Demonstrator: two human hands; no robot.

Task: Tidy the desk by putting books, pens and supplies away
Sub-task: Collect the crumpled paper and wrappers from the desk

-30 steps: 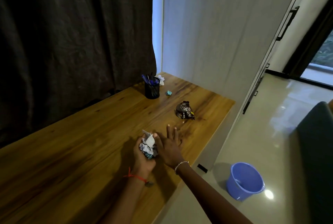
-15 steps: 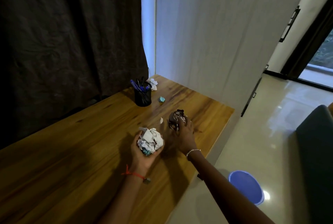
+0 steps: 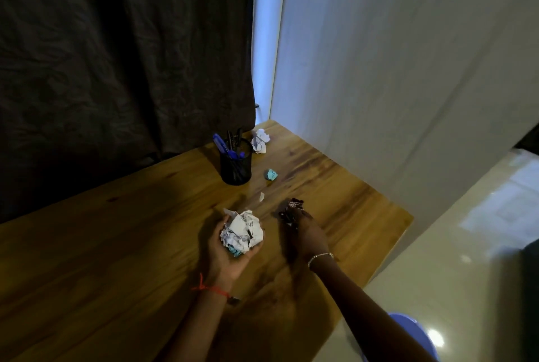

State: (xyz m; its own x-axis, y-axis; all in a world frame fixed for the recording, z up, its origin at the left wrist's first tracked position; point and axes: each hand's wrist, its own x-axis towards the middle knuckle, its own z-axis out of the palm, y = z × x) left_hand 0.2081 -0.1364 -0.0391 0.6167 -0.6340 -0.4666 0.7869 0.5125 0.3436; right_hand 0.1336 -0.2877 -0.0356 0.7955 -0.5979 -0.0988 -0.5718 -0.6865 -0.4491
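Hanging at the far left, a dark pleated curtain [image 3: 116,70] is shown behind a light-brown wooden desk [image 3: 116,245]. Near the middle of the desk, the left hand [image 3: 226,256] is held palm up, its fingers cupped round a wad of crumpled white paper [image 3: 242,232] that lies in the palm, with a little teal showing at the lower edge. A red thread [image 3: 210,289] is worn on that wrist.

Farther back, a black wire-mesh pen cup [image 3: 235,167] is stood upright with blue and black pens [image 3: 226,147] inside it. Just beside it, near the far corner, a crumpled white paper ball [image 3: 260,140] is seen. A small white paper scrap [image 3: 262,196] and a small teal crumpled scrap [image 3: 271,174] lie on bare wood between the cup and the hands.

To the right, a dark glossy crumpled wrapper [image 3: 291,210] is gripped by the curled fingers of the right hand [image 3: 309,237]. Whether it is lifted off the desk cannot be told. A beaded bracelet [image 3: 320,256] is worn on that wrist.

A white wall [image 3: 379,70] bounds the desk, and a round blue plastic bucket [image 3: 408,329] is partly seen on the pale glossy floor [image 3: 452,259].
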